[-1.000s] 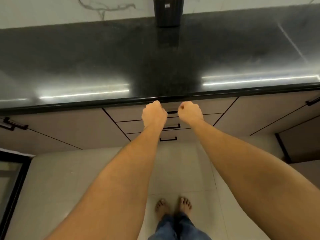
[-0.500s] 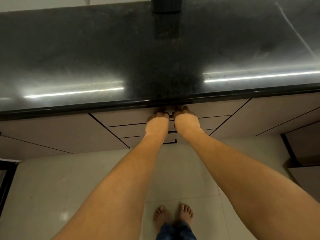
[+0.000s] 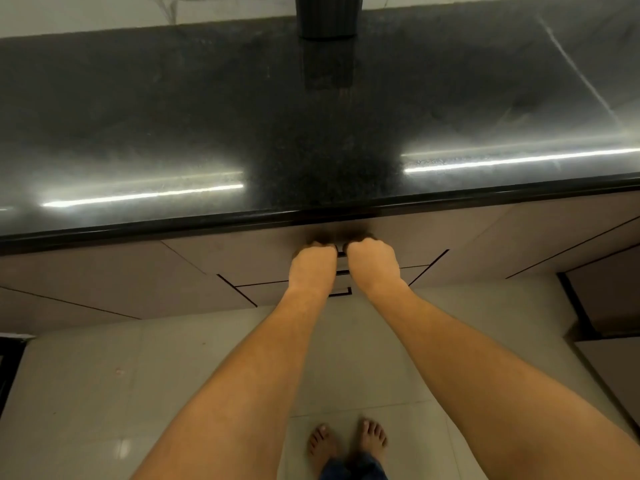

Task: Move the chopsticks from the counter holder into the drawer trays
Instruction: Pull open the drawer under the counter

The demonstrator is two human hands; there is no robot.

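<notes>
Chopsticks aren't actually visible here, only the lower part of the dark ribbed holder (image 3: 327, 15) at the back of the black tabletop (image 3: 242, 116), its top cut off by the frame, so they're presumably in there. Nothing has gone into a tray, and no tray shows because the drawer is closed.

Both hands are down at the top drawer (image 3: 242, 258) just under the tabletop lip. Left hand (image 3: 313, 268) and right hand (image 3: 372, 265) are side by side, fingers curled into fists with knuckles up, seemingly hooked over the small dark handle (image 3: 341, 252) peeking out between them. The fingertips are hidden in the shadow, so I can't tell how firm the grip really is.

So the step looks like opening the drawer. My take: pull straight back and level with both hands evenly so it doesn't rack on its runners. The bare feet (image 3: 346, 441) are right below, so step back to leave room. Open it fully so the trays are easy to reach, then go for the holder.
</notes>
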